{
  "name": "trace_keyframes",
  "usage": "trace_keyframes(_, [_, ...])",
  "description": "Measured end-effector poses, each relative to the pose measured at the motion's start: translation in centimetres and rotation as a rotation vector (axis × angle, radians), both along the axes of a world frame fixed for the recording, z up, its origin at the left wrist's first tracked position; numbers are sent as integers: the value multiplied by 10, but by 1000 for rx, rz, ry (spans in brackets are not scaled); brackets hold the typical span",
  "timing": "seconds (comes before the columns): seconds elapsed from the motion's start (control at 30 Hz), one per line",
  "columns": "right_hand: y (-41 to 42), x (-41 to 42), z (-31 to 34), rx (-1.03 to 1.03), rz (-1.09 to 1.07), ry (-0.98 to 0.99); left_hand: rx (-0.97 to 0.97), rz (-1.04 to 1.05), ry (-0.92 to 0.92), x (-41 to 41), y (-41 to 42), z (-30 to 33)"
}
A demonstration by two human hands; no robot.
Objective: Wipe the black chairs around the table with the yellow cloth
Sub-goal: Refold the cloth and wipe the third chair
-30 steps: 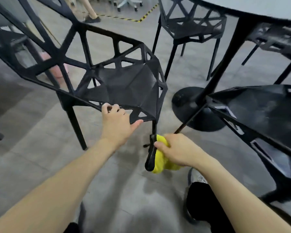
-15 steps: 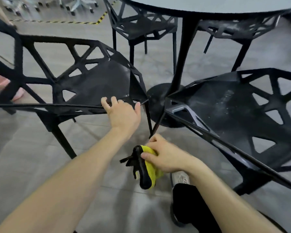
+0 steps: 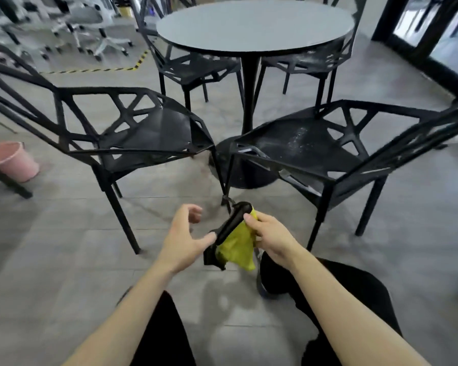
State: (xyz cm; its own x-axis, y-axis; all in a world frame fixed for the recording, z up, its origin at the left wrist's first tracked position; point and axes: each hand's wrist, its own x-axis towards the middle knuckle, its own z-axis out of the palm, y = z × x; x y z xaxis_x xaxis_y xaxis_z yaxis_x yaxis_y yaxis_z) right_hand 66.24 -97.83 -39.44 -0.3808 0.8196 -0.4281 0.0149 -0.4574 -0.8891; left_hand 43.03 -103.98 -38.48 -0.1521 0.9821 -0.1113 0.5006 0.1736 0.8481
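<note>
The right hand pinches the yellow cloth, its black edge slanting up toward far right. The left hand hovers beside it with fingers spread, and two black chairs stand just beyond.

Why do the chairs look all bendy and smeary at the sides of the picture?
Head view: the wide-angle lens curves straight lines, so the left chair and right chair bow outward near the edges; edges look smeared, likely from head movement; the left hand is slightly blurred; the yellow cloth and right hand stay fairly sharp.
</note>
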Motion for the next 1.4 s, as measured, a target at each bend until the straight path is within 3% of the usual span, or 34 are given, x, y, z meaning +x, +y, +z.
trace_keyframes(0.13, [-34,12,27,-39,-87,96,-147,-43,-3,40,-36,16])
trace_keyframes(0.27, [-52,11,49,-34,-193,129,-68,-5,81,53,-36,38])
trace_keyframes(0.5, [-69,4,72,100,-218,20,-172,80,-352,60,-36,75])
trace_keyframes(0.57, [-83,5,85,272,-37,-140,-127,114,-441,62,-33,83])
trace_keyframes(0.63, [-88,7,90,493,136,-436,-65,142,-411,63,-28,92])
trace_keyframes(0.7, [-86,11,94,709,96,-690,-45,126,-395,63,-23,97])
trace_keyframes(0.77, [-82,16,104,798,-8,-711,-50,69,-422,64,-22,102])
trace_keyframes(0.87, [-79,21,115,827,37,-736,-18,-71,-408,67,-21,107])
trace_keyframes(0.97, [-71,30,122,882,-48,-780,-42,-201,-455,72,-23,112])
trace_keyframes(1.0, [-66,36,127,864,-53,-765,4,-196,-387,70,-21,111])
trace_keyframes(1.1, [-56,54,146,823,115,-762,157,-113,102,51,-11,100])
trace_keyframes(1.2, [-47,59,165,883,208,-754,95,-229,335,53,-2,92])
trace_keyframes(1.27, [-41,60,177,931,212,-775,61,-287,363,60,6,93])
trace_keyframes(1.4, [-24,72,191,938,163,-873,80,-211,185,42,21,105])
